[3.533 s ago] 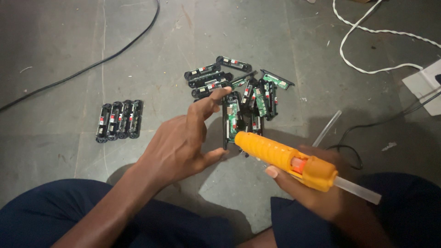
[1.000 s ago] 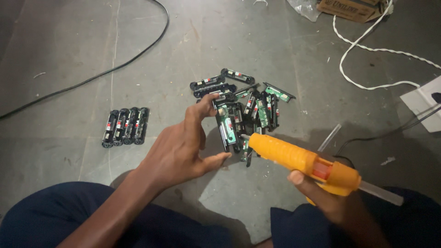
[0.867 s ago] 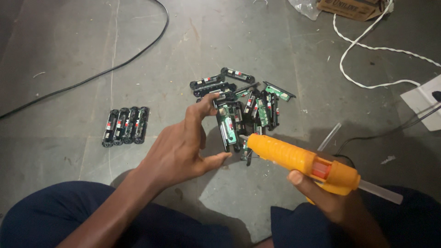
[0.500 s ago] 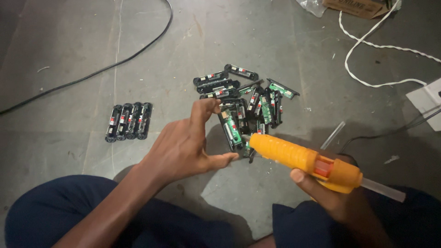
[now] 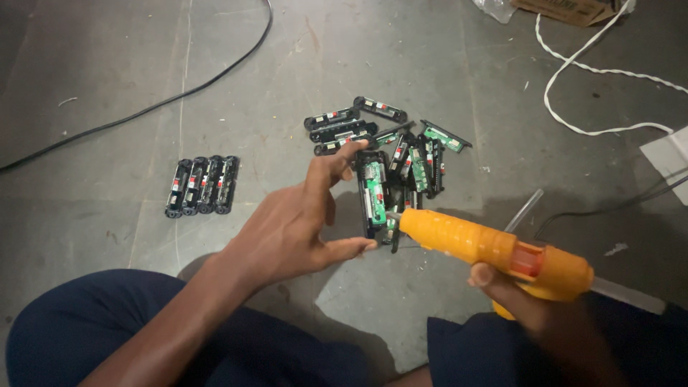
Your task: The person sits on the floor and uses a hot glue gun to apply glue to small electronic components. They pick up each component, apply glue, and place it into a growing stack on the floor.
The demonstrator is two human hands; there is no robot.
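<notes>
Single head-worn view, steeply downward, close over both hands and grey floor (image 5: 100, 64).

The left hand (image 5: 290, 229) holds a small black module with a green circuit board (image 5: 373, 193) upright between forefinger and thumb, above the grey concrete floor (image 5: 107, 72). The right hand (image 5: 534, 315) holds an orange glue gun (image 5: 494, 251), its nozzle touching the module's lower right edge. Behind them a loose pile of similar modules (image 5: 390, 140) lies on the floor, and a neat row of four modules (image 5: 202, 185) lies well apart toward the left edge. A black cable (image 5: 143, 111) crosses the far left, a white cord (image 5: 580, 72) loops at the far right corner.
</notes>
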